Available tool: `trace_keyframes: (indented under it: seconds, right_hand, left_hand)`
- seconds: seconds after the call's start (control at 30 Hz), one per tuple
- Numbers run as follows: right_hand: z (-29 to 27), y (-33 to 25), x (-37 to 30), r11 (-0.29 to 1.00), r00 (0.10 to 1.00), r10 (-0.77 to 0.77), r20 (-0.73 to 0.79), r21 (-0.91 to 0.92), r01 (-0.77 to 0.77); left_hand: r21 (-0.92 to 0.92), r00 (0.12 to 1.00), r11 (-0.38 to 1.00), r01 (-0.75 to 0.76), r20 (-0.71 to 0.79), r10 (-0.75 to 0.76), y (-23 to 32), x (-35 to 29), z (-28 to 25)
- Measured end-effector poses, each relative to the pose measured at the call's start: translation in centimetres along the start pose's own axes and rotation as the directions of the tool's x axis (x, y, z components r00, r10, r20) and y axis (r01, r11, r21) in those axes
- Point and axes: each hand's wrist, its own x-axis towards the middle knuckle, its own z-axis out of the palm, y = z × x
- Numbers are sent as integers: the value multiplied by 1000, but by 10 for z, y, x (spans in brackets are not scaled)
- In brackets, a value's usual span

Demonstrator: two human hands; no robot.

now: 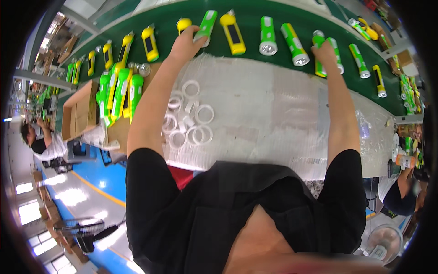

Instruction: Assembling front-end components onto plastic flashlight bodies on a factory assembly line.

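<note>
Both my arms reach forward to a green belt [248,27] with a row of flashlights on it. My left hand [183,47] is closed round the lower part of a green flashlight [208,23], beside a yellow one [184,23] partly hidden by my fingers. My right hand [325,54] grips a green and yellow flashlight [318,40], whose middle my fingers cover. Against that hand's right side lies another green flashlight [336,52]. Between my hands are a yellow flashlight with a dark panel [233,34], a green one [268,34] and a green-yellow one [294,43].
White rings [204,114] lie loosely on the plastic-covered worktop [260,114]. To the left, several flashlights are heaped [119,93] next to an open cardboard box [81,112]. Other people sit at far left [50,145] and right [398,194]. Fans stand behind me.
</note>
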Motion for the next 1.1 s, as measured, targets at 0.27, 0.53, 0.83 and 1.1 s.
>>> trace_keyframes:
  seconds: [0.27, 0.53, 0.83, 1.1]
  right_hand:
    - [-44, 52, -5, 813, 985, 41, -167, 578, 65]
    - [-77, -5, -186, 771, 983, -184, -21, 616, 158]
    - [-98, 88, -284, 719, 977, -64, -203, 669, 187]
    - [-136, 266, -244, 898, 834, 363, -416, 395, -194]
  left_hand:
    - [-265, 986, 952, -150, 37, 165, 35, -103, -76]
    - [-205, 979, 964, -169, 79, 188, 106, -156, -73]
    - [-554, 802, 735, -391, 186, 567, 250, -103, 43]
    - [-636, 663, 561, -529, 103, 742, 390, -73, 200]
